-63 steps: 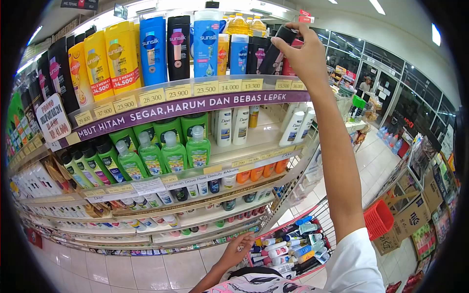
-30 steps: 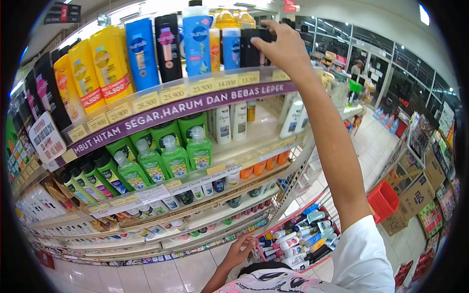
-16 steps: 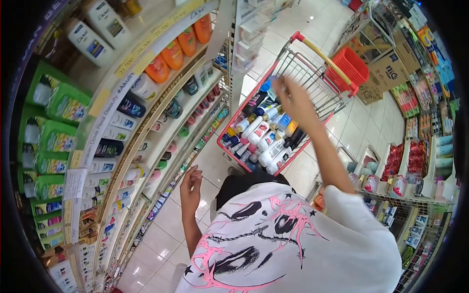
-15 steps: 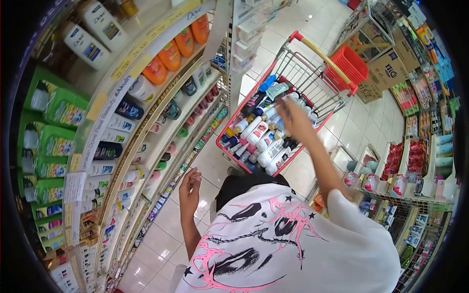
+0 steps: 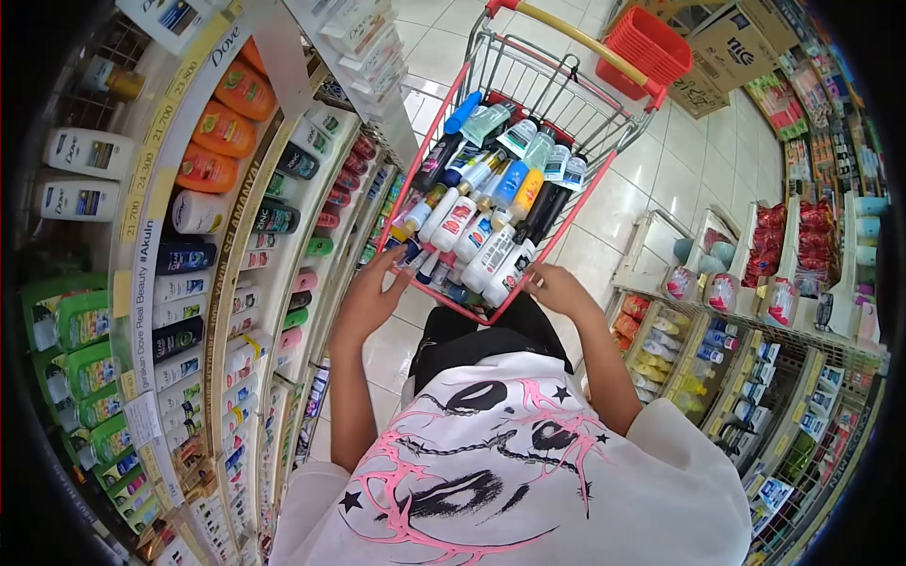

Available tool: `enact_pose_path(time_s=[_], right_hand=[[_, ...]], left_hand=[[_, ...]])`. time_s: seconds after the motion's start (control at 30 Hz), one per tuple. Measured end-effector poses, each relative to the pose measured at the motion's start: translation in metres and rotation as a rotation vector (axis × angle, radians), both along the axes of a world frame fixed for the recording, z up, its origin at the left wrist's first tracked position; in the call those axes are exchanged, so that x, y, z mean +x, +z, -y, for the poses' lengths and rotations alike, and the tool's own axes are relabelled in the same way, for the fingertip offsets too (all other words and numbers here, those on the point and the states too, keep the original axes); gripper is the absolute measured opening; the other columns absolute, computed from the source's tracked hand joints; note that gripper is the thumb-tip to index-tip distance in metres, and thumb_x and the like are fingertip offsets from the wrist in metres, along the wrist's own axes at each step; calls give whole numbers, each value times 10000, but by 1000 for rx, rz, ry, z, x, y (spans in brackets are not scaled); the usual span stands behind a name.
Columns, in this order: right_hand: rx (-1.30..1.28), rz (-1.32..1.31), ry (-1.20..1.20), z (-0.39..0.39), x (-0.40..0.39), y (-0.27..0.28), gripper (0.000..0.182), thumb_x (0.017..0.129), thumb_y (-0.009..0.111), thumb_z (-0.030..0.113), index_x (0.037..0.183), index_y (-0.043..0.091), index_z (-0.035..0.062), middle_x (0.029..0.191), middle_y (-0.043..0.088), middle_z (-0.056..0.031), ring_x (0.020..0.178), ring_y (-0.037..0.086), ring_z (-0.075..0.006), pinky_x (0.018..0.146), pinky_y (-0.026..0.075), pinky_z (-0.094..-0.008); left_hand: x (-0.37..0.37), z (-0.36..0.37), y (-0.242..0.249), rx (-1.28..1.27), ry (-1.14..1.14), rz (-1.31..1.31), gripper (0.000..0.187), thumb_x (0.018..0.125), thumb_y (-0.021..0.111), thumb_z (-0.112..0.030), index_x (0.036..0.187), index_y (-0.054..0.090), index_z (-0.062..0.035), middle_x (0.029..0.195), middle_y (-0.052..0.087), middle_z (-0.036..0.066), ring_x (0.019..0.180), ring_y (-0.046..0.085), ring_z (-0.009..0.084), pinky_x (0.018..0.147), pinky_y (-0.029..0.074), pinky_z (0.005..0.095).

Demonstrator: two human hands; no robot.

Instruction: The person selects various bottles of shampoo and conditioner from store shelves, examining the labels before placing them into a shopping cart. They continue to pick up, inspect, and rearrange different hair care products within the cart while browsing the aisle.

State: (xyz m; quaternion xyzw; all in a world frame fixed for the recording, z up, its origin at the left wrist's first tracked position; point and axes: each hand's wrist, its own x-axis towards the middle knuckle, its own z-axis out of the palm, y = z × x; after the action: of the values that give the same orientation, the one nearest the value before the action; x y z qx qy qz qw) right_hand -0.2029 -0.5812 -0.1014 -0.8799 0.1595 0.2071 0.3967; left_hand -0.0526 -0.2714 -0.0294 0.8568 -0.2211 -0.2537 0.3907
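Note:
A shopping cart (image 5: pixel 572 215) with a red rim stands in front of me, its front end toward my body. Bottles and tubes fill this end, among them white bottles (image 5: pixel 489 257) with red or blue labels, a yellow-and-blue bottle (image 5: pixel 527 194) and a blue-capped tube (image 5: pixel 462 113). My left hand (image 5: pixel 374 294) is closed on the cart's left front rim, with its fingers curled over the edge. On the right front rim, near the corner, my right hand (image 5: pixel 559 289) grips with bent fingers. Neither hand holds a bottle.
Shelves of green bottles (image 5: pixel 83 373), orange bottles (image 5: pixel 225 130) and deodorants line my left. To the right are display racks (image 5: pixel 746 307) with red packets. Beyond the cart stand stacked red baskets (image 5: pixel 645 49) and a cardboard box (image 5: pixel 739 47). Tiled floor (image 5: pixel 651 193) runs between.
My right hand has come back from above the bottles to the cart's right rim. My left hand has moved up onto the left rim. The view has shifted, showing the bottles uncovered.

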Motion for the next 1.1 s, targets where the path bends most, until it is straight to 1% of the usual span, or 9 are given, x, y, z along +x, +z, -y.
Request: enact_pose_path(time_s=[0.07, 0.23, 0.37, 0.47, 0.57, 0.73, 0.87, 1.0, 1.1], right_hand=[[11, -1, -12, 5, 19, 6, 343, 881, 638, 295, 1053, 654, -2, 940, 681, -199, 868, 666, -348, 774, 516, -412], [140, 32, 27, 20, 36, 5, 385, 880, 644, 306, 1112, 634, -1, 945, 681, -200, 879, 670, -334, 778, 515, -403], [196, -31, 198, 36, 50, -24, 365, 877, 649, 290, 1095, 642, -3, 920, 687, -191, 871, 670, -325, 768, 513, -400], [224, -71, 315, 43, 76, -37, 345, 868, 657, 276, 1064, 652, -8, 905, 682, -187, 859, 667, -325, 767, 511, -399], [248, 109, 377, 48, 116, -43, 344, 858, 667, 248, 1082, 645, -12, 1001, 653, -211, 908, 645, -358, 793, 504, -416], [-10, 543, 432, 10, 200, -62, 489, 760, 710, 140, 1215, 551, 54, 1229, 540, -163, 1176, 508, -344, 978, 415, -453], [-325, 668, 487, -31, 256, -108, 556, 726, 722, 121, 1245, 524, 99, 1304, 484, -123, 1286, 425, -303, 1066, 326, -512], [-436, 595, 504, -33, 262, -121, 587, 717, 721, 110, 1264, 512, 131, 1313, 487, -114, 1288, 428, -287, 1074, 304, -552], [-483, 785, 545, -32, 266, -137, 621, 721, 704, 93, 1298, 481, 138, 1300, 519, -134, 1285, 446, -299, 1112, 242, -584]], left_hand=[[-8, 13, -19, -73, 54, 35, 426, 937, 628, -220, 1307, 548, -23, 1242, 622, 159, 1058, 620, 231, 955, 452, 337], [-58, 14, -70, -13, 109, -165, 421, 946, 623, -222, 1308, 544, -24, 1182, 646, 139, 1021, 622, 214, 913, 469, 320], [-137, -33, -183, -170, 617, -561, 347, 966, 569, -267, 1249, 596, -69, 1034, 677, 74, 889, 642, 158, 771, 486, 278], [-257, -89, -251, 136, 1179, -631, 288, 929, 554, -233, 1099, 644, -19, 927, 663, 84, 804, 631, 177, 667, 508, 289], [-359, -99, -236, 228, 1469, -1034, 321, 921, 558, -335, 1031, 632, -43, 864, 641, 59, 722, 607, 149, 591, 464, 255], [-465, -44, -211, 125, 1557, -1098, 316, 935, 553, -324, 1046, 631, -38, 868, 644, 61, 719, 608, 148, 593, 467, 257], [-494, 16, -201, 46, 1555, -1057, 313, 947, 549, -315, 1058, 629, -34, 872, 647, 63, 717, 608, 148, 594, 469, 259], [-492, 54, -199, 2, 1522, -993, 309, 958, 546, -306, 1070, 628, -30, 876, 650, 65, 715, 608, 147, 595, 471, 261], [-487, 68, -200, -21, 1524, -937, 307, 967, 543, -299, 1080, 627, -26, 879, 653, 66, 713, 608, 146, 596, 473, 263]])
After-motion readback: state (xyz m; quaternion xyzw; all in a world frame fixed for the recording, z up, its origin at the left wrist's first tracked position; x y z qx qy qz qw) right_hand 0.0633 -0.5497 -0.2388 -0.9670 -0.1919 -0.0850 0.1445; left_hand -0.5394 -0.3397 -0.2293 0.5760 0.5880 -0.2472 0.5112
